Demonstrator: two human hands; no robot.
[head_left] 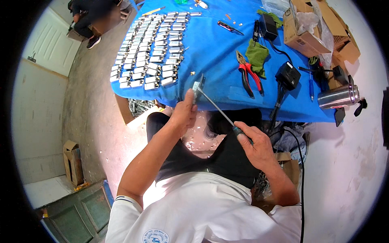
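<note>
My left hand (185, 108) grips a small pale metal piece (196, 87) at the front edge of the blue-covered table (202, 48). My right hand (253, 141) is closed round the dark handle of a long screwdriver (220, 111), whose tip meets that piece. Rows of small silver metal parts (146, 52) lie on the table at the left. Red-and-black pliers (249, 73) lie to the right of the piece, beside a green cloth (256, 58).
Black adapters (287, 76), a blue pen (311, 87), a steel flask (336, 98) and cardboard boxes (304, 38) crowd the table's right. A cable hangs down beside me. Another person (85, 20) is at the upper left. A door panel (81, 210) lies low on the left.
</note>
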